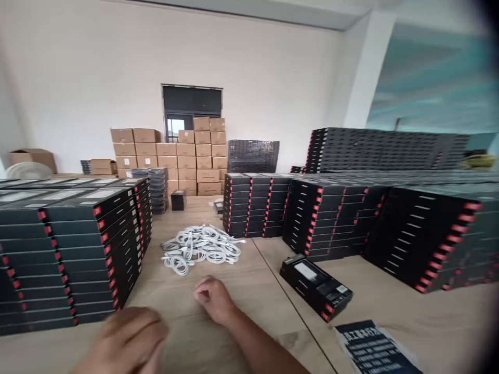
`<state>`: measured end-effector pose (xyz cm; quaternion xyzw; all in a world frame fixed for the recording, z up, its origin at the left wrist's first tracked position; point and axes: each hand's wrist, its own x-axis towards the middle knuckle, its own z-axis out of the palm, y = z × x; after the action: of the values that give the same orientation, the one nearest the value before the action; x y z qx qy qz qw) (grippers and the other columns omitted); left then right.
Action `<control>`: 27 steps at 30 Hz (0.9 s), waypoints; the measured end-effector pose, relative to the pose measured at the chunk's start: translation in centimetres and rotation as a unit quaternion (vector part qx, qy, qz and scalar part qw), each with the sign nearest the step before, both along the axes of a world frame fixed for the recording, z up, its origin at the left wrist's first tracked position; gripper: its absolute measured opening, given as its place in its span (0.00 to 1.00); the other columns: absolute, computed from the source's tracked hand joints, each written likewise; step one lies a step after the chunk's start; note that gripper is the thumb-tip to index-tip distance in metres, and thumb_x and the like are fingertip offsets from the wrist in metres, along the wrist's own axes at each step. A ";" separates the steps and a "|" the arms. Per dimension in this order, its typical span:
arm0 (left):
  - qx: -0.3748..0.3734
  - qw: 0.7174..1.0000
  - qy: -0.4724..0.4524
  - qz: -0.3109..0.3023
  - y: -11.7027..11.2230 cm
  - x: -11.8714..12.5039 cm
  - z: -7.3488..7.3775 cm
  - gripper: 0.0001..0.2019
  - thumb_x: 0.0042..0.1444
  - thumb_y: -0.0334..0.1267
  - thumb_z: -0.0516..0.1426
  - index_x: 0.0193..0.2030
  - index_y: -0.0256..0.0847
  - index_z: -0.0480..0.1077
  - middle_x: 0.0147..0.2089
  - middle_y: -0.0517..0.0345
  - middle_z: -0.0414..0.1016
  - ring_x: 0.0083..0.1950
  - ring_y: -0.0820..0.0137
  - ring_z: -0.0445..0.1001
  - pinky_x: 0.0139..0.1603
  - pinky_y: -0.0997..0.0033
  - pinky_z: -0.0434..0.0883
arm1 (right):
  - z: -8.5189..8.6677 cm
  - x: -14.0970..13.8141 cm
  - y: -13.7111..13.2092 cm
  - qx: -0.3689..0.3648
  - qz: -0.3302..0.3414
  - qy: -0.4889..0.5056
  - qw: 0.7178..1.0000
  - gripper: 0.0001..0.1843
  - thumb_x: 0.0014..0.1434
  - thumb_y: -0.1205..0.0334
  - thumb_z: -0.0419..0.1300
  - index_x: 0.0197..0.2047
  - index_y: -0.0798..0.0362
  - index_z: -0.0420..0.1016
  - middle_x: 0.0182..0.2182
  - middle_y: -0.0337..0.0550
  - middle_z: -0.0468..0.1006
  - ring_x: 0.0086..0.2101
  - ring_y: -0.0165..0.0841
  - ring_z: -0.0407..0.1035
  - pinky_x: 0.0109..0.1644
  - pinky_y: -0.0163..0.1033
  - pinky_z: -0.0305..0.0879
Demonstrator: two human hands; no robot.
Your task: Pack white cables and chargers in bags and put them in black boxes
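Observation:
My left hand is low in the view, blurred, beside the left stack of black boxes. Its fingers are curled in, and nothing shows in them. Over the wooden table, my right hand makes a loose fist with nothing visible inside. Just beyond it lies a heap of coiled white cables, which neither hand touches. To the right of that hand rests a stack of two black boxes with red corner marks, turned at an angle.
Tall rows of black boxes line the right side. A dark printed sheet lies at the near right. Farther back are a small black box, a stack of dark trays and piled brown cartons. A seam runs across the tabletop.

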<state>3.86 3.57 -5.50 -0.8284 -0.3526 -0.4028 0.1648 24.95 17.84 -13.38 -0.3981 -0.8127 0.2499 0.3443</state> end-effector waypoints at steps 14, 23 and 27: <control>-0.417 0.800 -0.415 -0.116 12.7 12.1 -9.9 0.10 0.55 0.42 0.55 0.26 0.39 0.68 0.23 0.64 0.63 0.28 0.72 0.62 0.31 0.73 0.59 | 8.4 26.4 -1.9 -0.061 -0.430 -0.360 0.826 0.41 0.47 0.52 0.61 0.65 0.52 0.62 0.54 0.56 0.73 0.57 0.55 0.64 0.59 0.61 0.53; -0.493 0.596 -0.591 -0.228 13.1 12.7 -8.6 0.28 0.54 0.56 0.58 0.58 0.43 0.68 0.58 0.45 0.73 0.55 0.57 0.73 0.46 0.62 0.74 | 7.4 10.3 -1.5 0.104 -0.227 -0.161 0.955 0.49 0.43 0.59 0.64 0.68 0.50 0.55 0.57 0.54 0.66 0.58 0.50 0.60 0.63 0.52 0.54; -0.416 0.486 -0.736 -0.224 13.8 9.2 -7.4 0.29 0.51 0.49 0.64 0.57 0.42 0.67 0.56 0.46 0.76 0.55 0.57 0.75 0.55 0.59 0.71 | 5.8 3.7 -0.2 -0.033 -0.050 0.007 0.998 0.52 0.43 0.56 0.68 0.70 0.44 0.51 0.61 0.48 0.65 0.58 0.47 0.62 0.62 0.53 0.57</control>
<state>13.09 17.34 -12.94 -0.2534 -0.2748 -0.6955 -0.6136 28.63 17.66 -7.62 -0.4471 -0.7810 0.2617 0.3487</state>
